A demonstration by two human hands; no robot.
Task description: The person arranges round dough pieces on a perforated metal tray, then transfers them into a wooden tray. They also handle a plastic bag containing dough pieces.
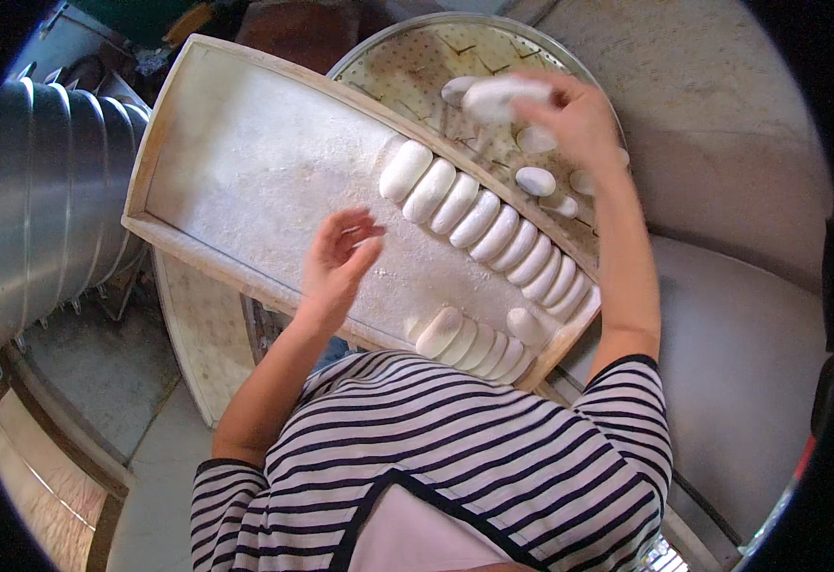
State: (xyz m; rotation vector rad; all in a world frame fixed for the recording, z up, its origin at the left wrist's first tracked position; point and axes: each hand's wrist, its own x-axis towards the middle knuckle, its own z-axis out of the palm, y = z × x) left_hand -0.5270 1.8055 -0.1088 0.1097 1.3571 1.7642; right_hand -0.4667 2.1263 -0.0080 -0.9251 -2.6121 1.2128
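My right hand [578, 118], blurred, is raised over a round perforated metal tray [417, 53] and grips a white oval dough-like piece [492, 100]. My left hand [342, 250] hovers over a wooden tray [260, 171] dusted with white powder. Its fingers are curled and apart from the thumb, with nothing between them. Along the far side of the wooden tray runs a tight row of white oval pieces [474, 218], side by side. A second, shorter row [470, 343] lies near my shirt, with a single piece [526, 325] beside it.
More pale oval pieces [536, 181] lie scattered on the round tray, partly behind my right arm. A large ribbed metal duct [52, 214] stands at the left, close to the wooden tray's end. A smooth grey surface [731, 372] is at the right.
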